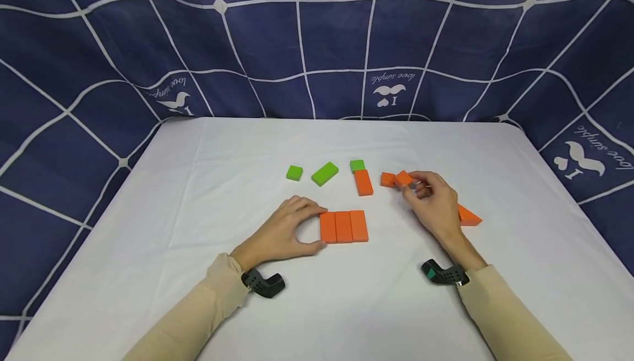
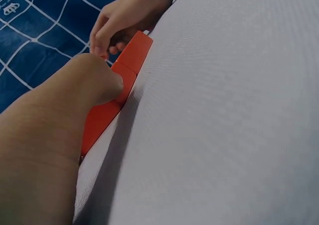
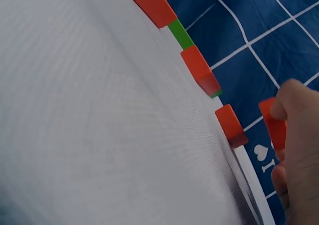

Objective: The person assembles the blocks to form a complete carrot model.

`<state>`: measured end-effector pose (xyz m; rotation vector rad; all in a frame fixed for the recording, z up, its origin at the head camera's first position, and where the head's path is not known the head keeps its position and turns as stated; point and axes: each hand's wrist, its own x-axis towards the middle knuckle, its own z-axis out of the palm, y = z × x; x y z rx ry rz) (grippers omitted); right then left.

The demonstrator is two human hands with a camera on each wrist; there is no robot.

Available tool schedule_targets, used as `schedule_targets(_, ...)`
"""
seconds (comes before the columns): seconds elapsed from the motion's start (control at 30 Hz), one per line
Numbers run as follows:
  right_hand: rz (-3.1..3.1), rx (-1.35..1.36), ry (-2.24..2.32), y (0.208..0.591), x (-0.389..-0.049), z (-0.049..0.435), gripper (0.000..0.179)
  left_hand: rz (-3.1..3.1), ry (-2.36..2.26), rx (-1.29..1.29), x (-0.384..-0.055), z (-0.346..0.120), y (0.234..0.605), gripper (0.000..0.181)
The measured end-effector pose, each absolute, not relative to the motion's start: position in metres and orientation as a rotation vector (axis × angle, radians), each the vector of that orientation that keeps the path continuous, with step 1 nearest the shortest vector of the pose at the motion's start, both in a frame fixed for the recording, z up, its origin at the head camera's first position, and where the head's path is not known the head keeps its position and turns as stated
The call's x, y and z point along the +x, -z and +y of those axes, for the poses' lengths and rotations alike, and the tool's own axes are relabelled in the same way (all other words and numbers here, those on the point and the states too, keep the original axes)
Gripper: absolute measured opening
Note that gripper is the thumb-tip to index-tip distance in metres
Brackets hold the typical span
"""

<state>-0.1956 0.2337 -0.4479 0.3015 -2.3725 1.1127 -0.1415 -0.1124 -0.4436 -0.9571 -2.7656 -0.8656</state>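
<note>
Three orange rectangular blocks [image 1: 344, 227] lie side by side in a row on the white cloth. My left hand [image 1: 289, 228] pinches the leftmost one, index finger at its far end and thumb at its near end. In the left wrist view, the thumb covers part of the orange blocks [image 2: 99, 123]. Farther right, my right hand [image 1: 436, 202] holds a small orange block [image 1: 403, 178] between thumb and fingers. The right wrist view has this small block [image 3: 274, 123] raised above the cloth. Another small orange block [image 1: 387, 179] sits just left of it.
An orange triangular block [image 1: 468, 216] lies right of my right hand, partly hidden. Behind the row are an orange block [image 1: 364, 182] against a green block [image 1: 357, 165], a longer green block [image 1: 324, 174] and a small green block [image 1: 294, 173]. A dark blue checked curtain [image 1: 332, 36] stands behind.
</note>
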Motion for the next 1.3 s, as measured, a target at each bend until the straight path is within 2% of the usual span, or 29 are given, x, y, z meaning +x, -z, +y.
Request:
schedule_targets(0.7,-2.250,0.871,-1.258,0.445,-0.173,0.213,0.039,-2.757,0.864,-0.974,-0.143,-0.109,0.445,0.061)
schedule_targets(1.3,-2.359,1.266,-1.229,0.441,-0.143,0.176,0.035,-2.755,0.854,-0.977,-0.143,-0.111,0.442,0.062)
